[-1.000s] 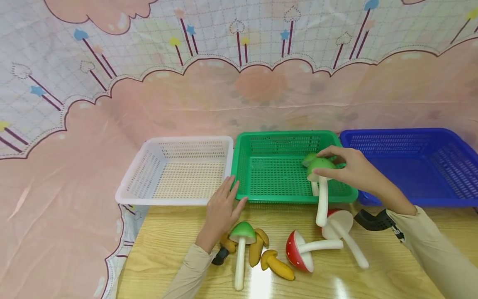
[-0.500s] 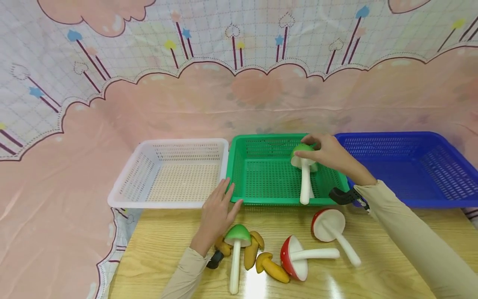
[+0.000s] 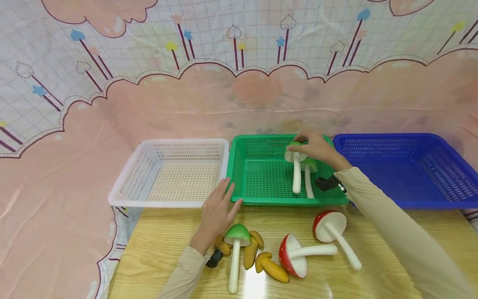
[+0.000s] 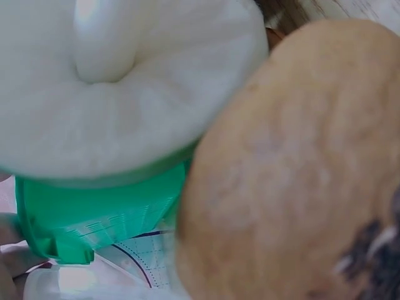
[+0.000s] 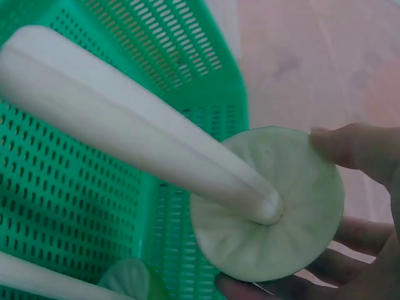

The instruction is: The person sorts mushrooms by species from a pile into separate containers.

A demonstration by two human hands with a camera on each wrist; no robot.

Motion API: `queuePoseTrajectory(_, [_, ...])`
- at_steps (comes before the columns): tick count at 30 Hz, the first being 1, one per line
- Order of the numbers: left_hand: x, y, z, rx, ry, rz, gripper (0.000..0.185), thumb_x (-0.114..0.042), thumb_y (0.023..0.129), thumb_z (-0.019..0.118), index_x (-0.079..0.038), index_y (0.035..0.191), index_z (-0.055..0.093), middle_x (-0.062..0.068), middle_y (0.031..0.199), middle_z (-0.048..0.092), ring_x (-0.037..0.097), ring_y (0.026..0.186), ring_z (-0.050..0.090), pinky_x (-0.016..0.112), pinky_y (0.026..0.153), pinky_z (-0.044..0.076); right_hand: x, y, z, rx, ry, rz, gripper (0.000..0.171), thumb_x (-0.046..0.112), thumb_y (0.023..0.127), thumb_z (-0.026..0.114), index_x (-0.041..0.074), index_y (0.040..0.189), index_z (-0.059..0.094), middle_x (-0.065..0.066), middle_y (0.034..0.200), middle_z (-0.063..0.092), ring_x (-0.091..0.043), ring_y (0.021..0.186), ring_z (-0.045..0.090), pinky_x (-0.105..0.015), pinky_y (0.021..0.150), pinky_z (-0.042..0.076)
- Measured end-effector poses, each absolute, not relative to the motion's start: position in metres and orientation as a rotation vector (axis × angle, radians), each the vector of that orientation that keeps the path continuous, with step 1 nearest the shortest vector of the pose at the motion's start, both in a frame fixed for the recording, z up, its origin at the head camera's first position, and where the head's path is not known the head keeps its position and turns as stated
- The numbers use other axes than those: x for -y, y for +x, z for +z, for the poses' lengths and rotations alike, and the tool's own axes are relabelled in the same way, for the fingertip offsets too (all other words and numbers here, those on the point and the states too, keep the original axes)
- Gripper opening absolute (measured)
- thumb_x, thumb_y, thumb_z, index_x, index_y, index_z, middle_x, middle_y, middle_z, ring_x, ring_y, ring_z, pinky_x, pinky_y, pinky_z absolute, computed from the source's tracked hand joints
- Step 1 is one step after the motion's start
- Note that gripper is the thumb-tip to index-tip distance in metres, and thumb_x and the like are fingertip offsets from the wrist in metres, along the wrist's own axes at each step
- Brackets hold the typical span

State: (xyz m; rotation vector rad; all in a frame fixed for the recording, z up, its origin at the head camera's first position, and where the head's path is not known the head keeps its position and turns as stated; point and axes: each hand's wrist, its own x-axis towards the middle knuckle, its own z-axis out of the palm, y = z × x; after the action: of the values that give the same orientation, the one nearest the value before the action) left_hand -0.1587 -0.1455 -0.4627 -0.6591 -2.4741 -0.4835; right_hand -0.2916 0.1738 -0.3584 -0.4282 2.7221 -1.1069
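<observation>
No writing or brand shows anywhere. At centre frame the right hand (image 3: pixel 317 147) pinches the cap of a green-capped toy mushroom (image 3: pixel 296 166), smooth with a long white stem, over the perforated green plastic basket (image 3: pixel 239 166); a second green mushroom (image 3: pixel 309 176) lies just beside it inside. The left hand (image 3: pixel 218 211) rests flat, fingers straight, against the basket's lower left corner. Glossy red-capped mushrooms (image 3: pixel 295 259) lie on the wood-grain table (image 3: pixel 160 241) below.
</observation>
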Motion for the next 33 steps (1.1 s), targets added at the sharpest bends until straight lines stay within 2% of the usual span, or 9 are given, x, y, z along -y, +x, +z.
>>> queuePoseTrajectory(9, [0.141,-0.155,-0.457,2.579,-0.640,-0.454,0.054,-0.033,0.093,0.057,0.005,0.131,0.052,0.021,0.140,0.044,0.034,0.131,0.039,0.046,0.106,0.035,-0.158,-0.299,-0.377,-2.659,-0.505,-0.977,0.055,0.033,0.092,0.061,-0.009,0.126,0.052,-0.028,0.126,0.052,-0.041,0.119,0.047,-0.054,0.094,0.042])
queuePoseTrajectory(18, [0.136,-0.151,-0.454,2.696,-0.565,-0.391,0.056,-0.034,0.098,0.047,0.006,0.137,0.045,0.022,0.145,0.037,0.033,0.136,0.032,0.049,0.110,0.027,-0.149,-0.301,-0.396,-2.614,-0.522,-0.896,0.053,0.029,0.094,0.058,-0.013,0.126,0.049,-0.030,0.122,0.052,-0.041,0.110,0.051,-0.051,0.087,0.046])
queuePoseTrajectory(23, [0.136,-0.150,-0.455,2.688,-0.557,-0.391,0.055,-0.033,0.098,0.048,0.006,0.137,0.045,0.022,0.145,0.037,0.033,0.136,0.032,0.047,0.110,0.027,-0.148,-0.302,-0.405,-2.619,-0.563,-0.836,0.050,0.025,0.096,0.056,-0.015,0.126,0.049,-0.031,0.122,0.053,-0.042,0.108,0.053,-0.051,0.086,0.047])
queuePoseTrajectory(27, [0.136,-0.151,-0.454,2.673,-0.568,-0.416,0.054,-0.031,0.098,0.049,0.007,0.136,0.046,0.023,0.144,0.039,0.035,0.135,0.034,0.047,0.109,0.029,-0.148,-0.302,-0.410,-2.635,-0.623,-0.784,0.034,0.013,0.096,0.054,-0.011,0.119,0.058,-0.028,0.117,0.058,-0.038,0.099,0.058,-0.049,0.080,0.048])
queuePoseTrajectory(29, [0.137,-0.152,-0.453,2.661,-0.579,-0.431,0.054,-0.031,0.097,0.051,0.008,0.135,0.047,0.024,0.143,0.040,0.035,0.134,0.035,0.046,0.109,0.030,-0.148,-0.302,-0.410,-2.638,-0.651,-0.768,0.028,0.009,0.095,0.054,-0.008,0.115,0.062,-0.026,0.115,0.060,-0.038,0.097,0.058,-0.052,0.082,0.046])
queuePoseTrajectory(33, [0.138,-0.153,-0.452,2.640,-0.599,-0.453,0.053,-0.030,0.096,0.054,0.008,0.133,0.049,0.024,0.142,0.041,0.036,0.132,0.037,0.046,0.109,0.031,-0.147,-0.301,-0.407,-2.618,-0.635,-0.753,0.027,0.010,0.093,0.058,-0.005,0.114,0.064,-0.025,0.113,0.061,-0.038,0.099,0.057,-0.051,0.084,0.047])
